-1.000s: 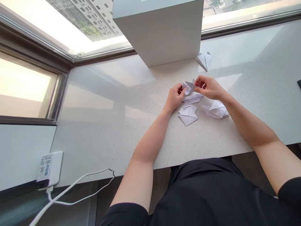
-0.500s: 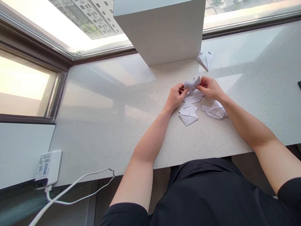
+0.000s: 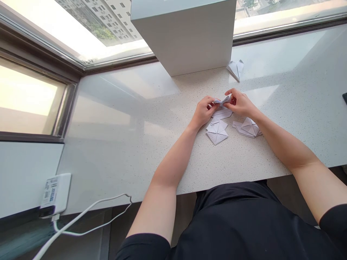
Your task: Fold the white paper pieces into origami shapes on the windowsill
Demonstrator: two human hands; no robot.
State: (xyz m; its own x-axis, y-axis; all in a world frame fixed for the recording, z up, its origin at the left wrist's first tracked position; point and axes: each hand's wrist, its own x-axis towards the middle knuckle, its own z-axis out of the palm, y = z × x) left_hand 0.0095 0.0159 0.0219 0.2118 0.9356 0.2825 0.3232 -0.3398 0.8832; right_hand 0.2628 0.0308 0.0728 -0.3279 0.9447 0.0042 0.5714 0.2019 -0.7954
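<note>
Paper [image 3: 222, 101], small and folded, is held up between two hands just above the stone counter [image 3: 121, 159], a bit right of the middle. The left hand [image 3: 202, 112] is curled and pinches the left end. The right hand [image 3: 240, 104] pinches the right end, with its fingers bent. Both hands are gripping the paper, and they are close together.

Right under the hands lies a folded strip [image 3: 221, 115] of white paper. Just nearer to the person is a creased square [image 3: 217, 133] with another fold poking out at its far side. To the right of that sits a peaked piece [image 3: 249, 128], just past the right wrist. Far off, a pointy piece [image 3: 235, 69] lies by the foot of a big white block [image 3: 184, 36].

A white power bank [image 3: 55, 194] sits at the near left, and a white cord [image 3: 92, 216] curls away from it. A small black thing [image 3: 345, 97] pokes in at the right edge. Windows [image 3: 27, 97] run along the left and far sides, with tall buildings outside. A black shirt [image 3: 230, 224] shows at the bottom.
</note>
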